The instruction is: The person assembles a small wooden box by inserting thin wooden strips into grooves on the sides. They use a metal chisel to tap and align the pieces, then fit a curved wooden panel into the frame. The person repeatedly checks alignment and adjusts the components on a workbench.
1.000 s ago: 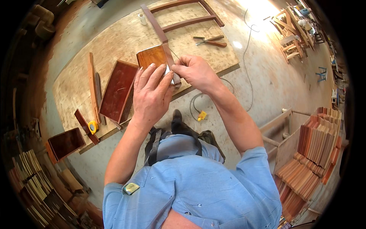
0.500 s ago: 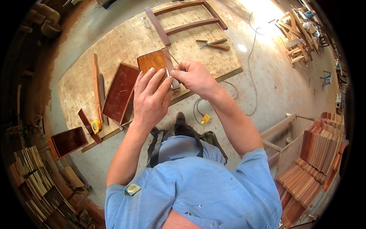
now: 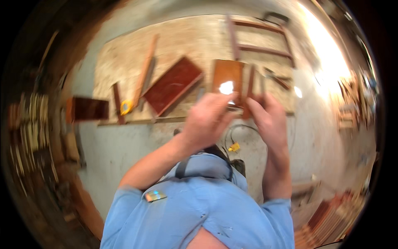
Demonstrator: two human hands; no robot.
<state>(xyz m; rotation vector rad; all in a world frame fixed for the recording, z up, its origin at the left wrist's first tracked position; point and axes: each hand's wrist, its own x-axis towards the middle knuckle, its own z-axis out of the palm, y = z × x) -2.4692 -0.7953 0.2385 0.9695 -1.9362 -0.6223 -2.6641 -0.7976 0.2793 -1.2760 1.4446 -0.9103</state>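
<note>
The small wooden box point(image 3: 222, 74), with a glossy orange-brown panel and a bright glare on it, is at the table's front edge. My left hand point(image 3: 209, 120) is at its near end, fingers bent and smeared by motion; whether they grip the box cannot be made out. To the right of the box, a narrow reddish-brown wooden strip point(image 3: 250, 85) stands apart from the panel by a thin gap. My right hand point(image 3: 270, 118) is closed on the strip's near end, thumb against it. A thin grey tool point(image 3: 262, 83), blurred, points up from the same hand.
On the worktable point(image 3: 120, 54) lie a dark red open box point(image 3: 174, 85), long wooden strips point(image 3: 146, 70), a yellow tape measure point(image 3: 126, 107), a wooden frame point(image 3: 265, 49) and pliers-like tool point(image 3: 278, 78). Another dark box point(image 3: 89, 109) is at the left. A cable with a yellow connector point(image 3: 234, 147) lies on the floor.
The view has swung, so the table appears shifted right. The wooden strip now shows a gap from the box's panel. My left hand has slid off the panel to the box's near end.
</note>
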